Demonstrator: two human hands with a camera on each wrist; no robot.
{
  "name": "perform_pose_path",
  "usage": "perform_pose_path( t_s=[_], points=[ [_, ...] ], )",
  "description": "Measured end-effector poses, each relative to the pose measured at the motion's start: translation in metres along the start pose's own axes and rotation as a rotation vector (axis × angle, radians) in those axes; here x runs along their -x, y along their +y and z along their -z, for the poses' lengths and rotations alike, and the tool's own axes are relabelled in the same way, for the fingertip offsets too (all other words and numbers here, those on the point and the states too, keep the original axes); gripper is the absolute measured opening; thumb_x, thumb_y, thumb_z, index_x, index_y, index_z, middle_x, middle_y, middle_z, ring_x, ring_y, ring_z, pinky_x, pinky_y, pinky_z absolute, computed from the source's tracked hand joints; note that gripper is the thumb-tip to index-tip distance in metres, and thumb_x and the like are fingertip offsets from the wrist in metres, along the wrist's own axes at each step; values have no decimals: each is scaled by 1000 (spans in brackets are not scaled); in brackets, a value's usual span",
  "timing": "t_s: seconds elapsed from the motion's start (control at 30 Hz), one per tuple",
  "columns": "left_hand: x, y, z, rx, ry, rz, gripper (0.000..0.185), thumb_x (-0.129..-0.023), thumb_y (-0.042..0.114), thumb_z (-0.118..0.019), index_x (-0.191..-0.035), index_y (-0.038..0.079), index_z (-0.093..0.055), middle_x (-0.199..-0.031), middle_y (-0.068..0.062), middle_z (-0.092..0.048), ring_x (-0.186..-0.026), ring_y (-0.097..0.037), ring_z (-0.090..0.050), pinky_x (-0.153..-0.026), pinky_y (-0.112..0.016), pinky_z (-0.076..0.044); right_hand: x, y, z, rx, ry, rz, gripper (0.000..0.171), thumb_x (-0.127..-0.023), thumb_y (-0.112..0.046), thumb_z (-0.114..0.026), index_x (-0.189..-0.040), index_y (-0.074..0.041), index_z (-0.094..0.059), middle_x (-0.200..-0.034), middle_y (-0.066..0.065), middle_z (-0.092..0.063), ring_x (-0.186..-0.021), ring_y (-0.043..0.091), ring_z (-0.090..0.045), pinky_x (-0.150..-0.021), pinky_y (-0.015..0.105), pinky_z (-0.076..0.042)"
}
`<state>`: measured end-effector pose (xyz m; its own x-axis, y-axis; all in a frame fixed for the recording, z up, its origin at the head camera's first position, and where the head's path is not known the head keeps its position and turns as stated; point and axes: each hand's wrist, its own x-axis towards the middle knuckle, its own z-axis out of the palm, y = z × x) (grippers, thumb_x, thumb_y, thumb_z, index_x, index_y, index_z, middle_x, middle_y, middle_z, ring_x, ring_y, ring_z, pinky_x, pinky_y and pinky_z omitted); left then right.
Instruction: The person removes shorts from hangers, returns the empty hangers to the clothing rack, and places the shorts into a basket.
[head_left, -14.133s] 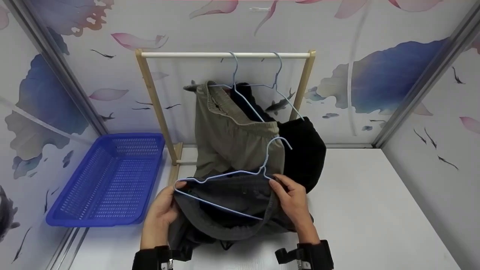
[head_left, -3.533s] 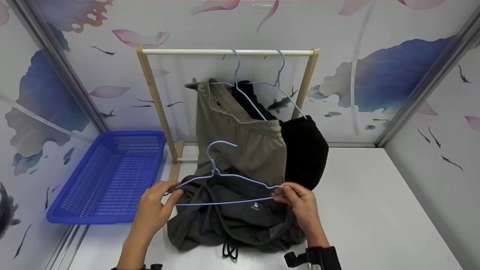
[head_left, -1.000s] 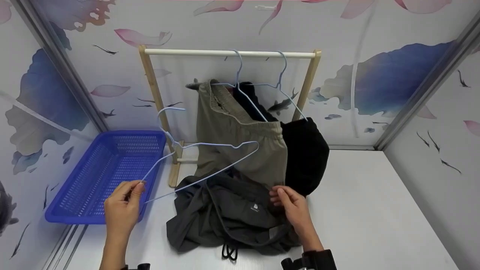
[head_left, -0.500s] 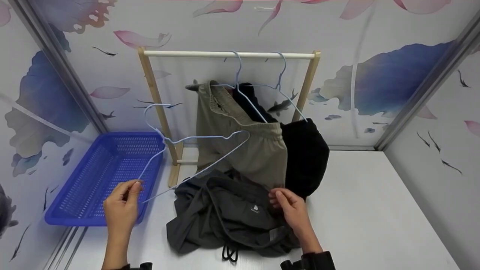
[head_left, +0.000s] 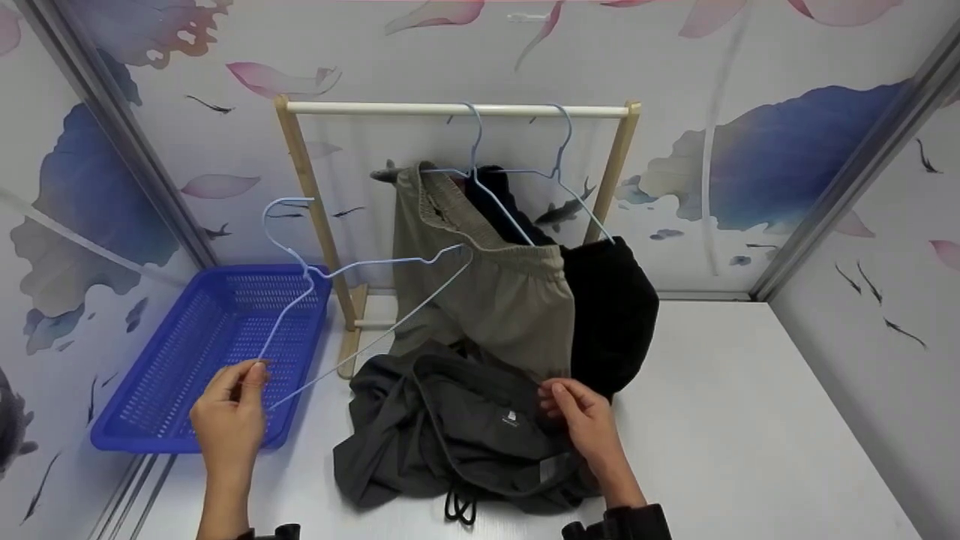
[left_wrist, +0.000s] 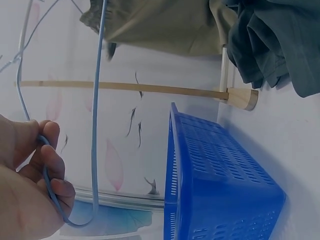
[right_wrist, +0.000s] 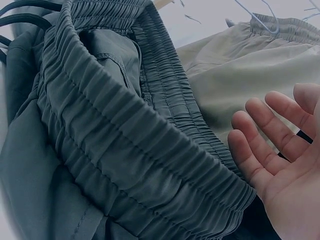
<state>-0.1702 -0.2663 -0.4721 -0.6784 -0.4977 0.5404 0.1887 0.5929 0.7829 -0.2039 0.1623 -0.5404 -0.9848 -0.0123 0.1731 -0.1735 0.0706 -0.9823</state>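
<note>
Left of the dark pants [head_left: 487, 431], the left hand [head_left: 231, 412] pinches 1 hanger [left_wrist: 95, 110]; the relaxed right hand [head_left: 587, 420] is at their right.

the white mark [head_left: 511, 417] on the dark grey garment [head_left: 469, 431] is too small to read.

Soft, cool light washes pale walls [head_left: 592, 60], leaving a sheen on the bench [head_left: 750, 420] and little detail in a black garment [head_left: 611, 315]. The left-wrist view shows a bluish shadow beside the basket [left_wrist: 225, 200] and a wooden post [left_wrist: 150, 89] bowed by the lens; the right-wrist view holds sharp stitching on gray trousers [right_wrist: 135, 155] under washed-out background.
</note>
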Motion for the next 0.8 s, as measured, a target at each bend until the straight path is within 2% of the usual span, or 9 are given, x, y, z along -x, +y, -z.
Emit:
perform_pose_path(
  t_s=[0.07,0.13,0.17,0.3,0.37,0.6,0.8],
  points=[
    [0,0,0,-8,7,13,13,-99,2,-67,-98,-7,-76,-82,8,-67,-70,7,-54,-62,-9,-41,0,0,0,-1,2,2,25,-107,-9,-55,-112,10,-71,-105,26,-72,-88,16,-71,-79,28,-58],
    [0,2,0,-12,15,25,13,-99,3,-67,-99,-7,-76,-84,2,-70,-70,7,-53,-63,-8,-41,0,0,0,-2,5,-1,25,-107,-9,-55,-112,10,-71,-105,26,-72,-87,16,-71,-79,28,-58],
    [-1,3,-1,-13,19,30,13,-99,3,-68,-100,-7,-76,-84,5,-69,-70,7,-53,-63,-8,-41,0,0,1,-2,5,-1,25,-107,-9,-55,-112,10,-71,-105,26,-72,-87,16,-71,-79,28,-58],
    [-3,6,0,-20,32,49,14,-99,4,-68,-100,-6,-77,-82,16,-65,-70,6,-52,-64,-9,-41,1,1,1,-2,6,-2,25,-107,-9,-56,-111,10,-71,-105,26,-72,-87,16,-71,-79,28,-58],
    [-4,7,0,-24,40,58,14,-99,4,-68,-99,-7,-77,-81,26,-58,-69,6,-52,-64,-9,-41,1,1,2,0,6,4,24,-107,-9,-55,-111,9,-71,-105,26,-72,-87,16,-71,-78,28,-58],
    [-6,6,4,-36,65,75,15,-99,5,-68,-100,-7,-77,-83,14,-65,-71,8,-52,-66,-9,-41,1,0,1,3,4,8,24,-107,-8,-55,-111,10,-71,-104,26,-72,-86,15,-71,-77,27,-58],
    [-5,4,7,-48,84,91,16,-100,7,-68,-101,-6,-77,-81,31,-57,-69,8,-50,-64,-10,-39,1,-1,2,17,-2,-7,25,-107,-10,-55,-111,8,-72,-105,25,-72,-87,15,-71,-78,27,-58]
  ],
)
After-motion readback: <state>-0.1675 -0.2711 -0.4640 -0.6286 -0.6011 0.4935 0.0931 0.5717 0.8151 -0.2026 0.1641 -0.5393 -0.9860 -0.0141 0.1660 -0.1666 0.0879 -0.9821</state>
